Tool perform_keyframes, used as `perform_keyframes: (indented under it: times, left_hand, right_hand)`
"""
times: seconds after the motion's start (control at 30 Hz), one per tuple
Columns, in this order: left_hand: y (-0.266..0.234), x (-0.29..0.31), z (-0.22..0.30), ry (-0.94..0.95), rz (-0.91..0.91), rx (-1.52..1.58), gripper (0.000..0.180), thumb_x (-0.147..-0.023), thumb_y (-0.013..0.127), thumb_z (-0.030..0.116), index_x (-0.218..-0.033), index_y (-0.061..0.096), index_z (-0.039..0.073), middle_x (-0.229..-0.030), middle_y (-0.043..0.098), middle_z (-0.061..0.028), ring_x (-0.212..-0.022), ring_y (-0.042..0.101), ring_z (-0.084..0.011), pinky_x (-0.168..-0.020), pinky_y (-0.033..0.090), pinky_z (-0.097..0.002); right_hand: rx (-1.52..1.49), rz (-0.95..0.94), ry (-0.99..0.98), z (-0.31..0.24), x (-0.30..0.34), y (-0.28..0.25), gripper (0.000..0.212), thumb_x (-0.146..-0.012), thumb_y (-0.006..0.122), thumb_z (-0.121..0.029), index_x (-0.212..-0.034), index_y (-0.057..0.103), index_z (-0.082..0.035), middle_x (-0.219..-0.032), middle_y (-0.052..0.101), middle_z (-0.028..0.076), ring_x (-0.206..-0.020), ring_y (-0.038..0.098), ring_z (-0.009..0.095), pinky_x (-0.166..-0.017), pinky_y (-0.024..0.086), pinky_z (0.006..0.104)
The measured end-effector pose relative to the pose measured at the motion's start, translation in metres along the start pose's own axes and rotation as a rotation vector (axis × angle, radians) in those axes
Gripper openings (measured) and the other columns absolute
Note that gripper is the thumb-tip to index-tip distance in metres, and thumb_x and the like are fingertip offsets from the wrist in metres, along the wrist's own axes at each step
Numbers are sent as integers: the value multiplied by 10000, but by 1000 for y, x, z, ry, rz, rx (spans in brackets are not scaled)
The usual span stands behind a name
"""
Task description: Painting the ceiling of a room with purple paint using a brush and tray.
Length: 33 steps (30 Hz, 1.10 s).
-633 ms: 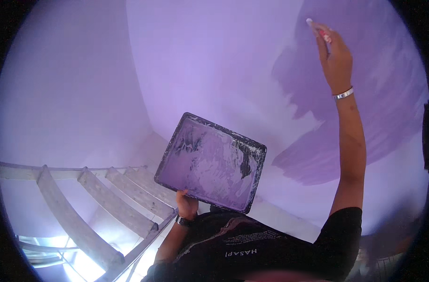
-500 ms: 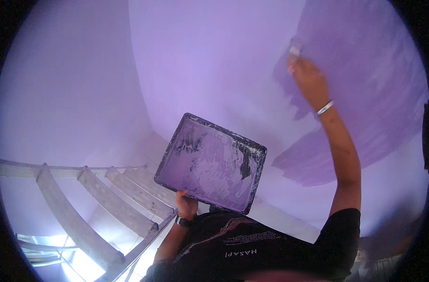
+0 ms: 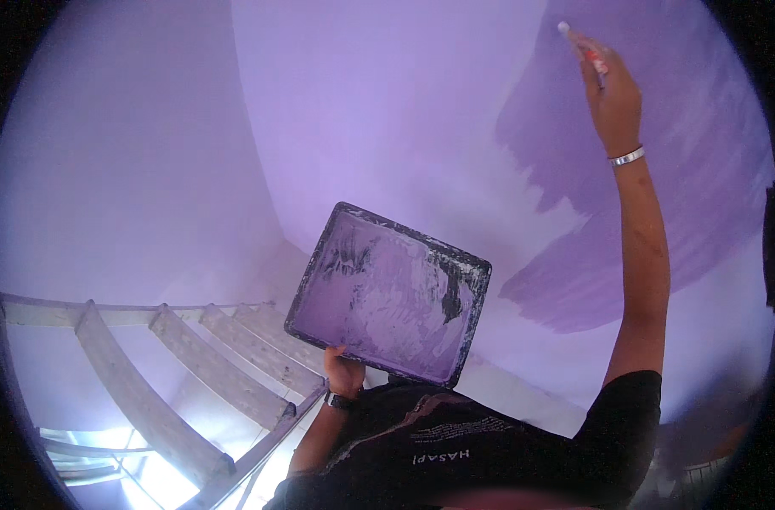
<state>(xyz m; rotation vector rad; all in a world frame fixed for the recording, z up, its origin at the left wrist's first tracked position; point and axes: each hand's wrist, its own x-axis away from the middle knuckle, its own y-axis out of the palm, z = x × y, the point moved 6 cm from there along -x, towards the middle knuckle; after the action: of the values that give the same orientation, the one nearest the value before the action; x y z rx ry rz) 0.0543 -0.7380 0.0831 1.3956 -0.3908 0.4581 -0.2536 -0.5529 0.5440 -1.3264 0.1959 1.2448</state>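
My left hand (image 3: 343, 374) grips the near rim of a black paint tray (image 3: 387, 297), thumb over the edge. Wet purple paint coats the inside of the tray, and pale dried smears cover its rim. Up at the right, my raised right hand (image 3: 615, 98) is closed around a paintbrush (image 3: 598, 63), with parts of a red and white handle showing between the fingers. The brush's far end is against or just off the wall, beside a patch of darker purple paint (image 3: 591, 161); I cannot tell if it touches. My fingers partly hide the brush.
A lighter lilac wall (image 3: 362, 110) surrounds the dark patch and meets another wall at a corner on the left. At lower left, a whitish slatted structure (image 3: 145, 382) with a rail stands near my left arm. Bright light comes through below it.
My right hand has swung up and to the right with the paintbrush. The tray and my left hand have shifted slightly right in the picture.
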Motion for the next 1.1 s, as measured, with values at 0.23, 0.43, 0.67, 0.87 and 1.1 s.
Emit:
perform_keyframes:
  times: [0.23,0.43,0.67,0.87,1.1]
  left_hand:
    - [2,-4,1,-36,-20,-56,523,-676,529,193,-1177,454,65,-1140,524,-61,-1059,478,-262,-926,360,-412]
    - [4,-10,-5,-57,-16,-22,514,-672,538,193,-1162,456,60,-1116,536,-68,-1038,497,-263,-901,386,-409]
    - [18,-4,-11,3,-21,-28,511,-681,526,186,-1171,451,65,-1109,536,-67,-1036,498,-263,-912,384,-408]
    - [6,7,-9,-6,12,-75,514,-663,523,183,-1160,466,67,-1116,528,-55,-1062,468,-257,-930,349,-419]
    - [1,12,-12,-15,-20,-44,504,-670,518,174,-1161,461,79,-1119,532,-59,-1051,495,-266,-933,367,-429]
  right_hand:
    - [20,-600,-302,-49,161,97,196,-903,435,-155,-1042,569,-123,-952,596,96,-908,589,258,-771,493,365]
    - [-341,-474,322,23,101,98,296,-943,397,-274,-987,574,-41,-898,626,139,-851,599,297,-763,466,381]
    - [30,-70,-31,45,14,28,253,-913,459,-253,-1076,571,-96,-986,610,111,-878,596,258,-757,482,364]
    - [-97,-615,-75,-25,121,91,185,-895,461,-186,-991,559,-61,-932,610,112,-856,600,262,-738,487,362]
    - [-352,-312,409,65,51,70,332,-924,450,-312,-961,572,-6,-862,641,130,-784,615,281,-711,467,345]
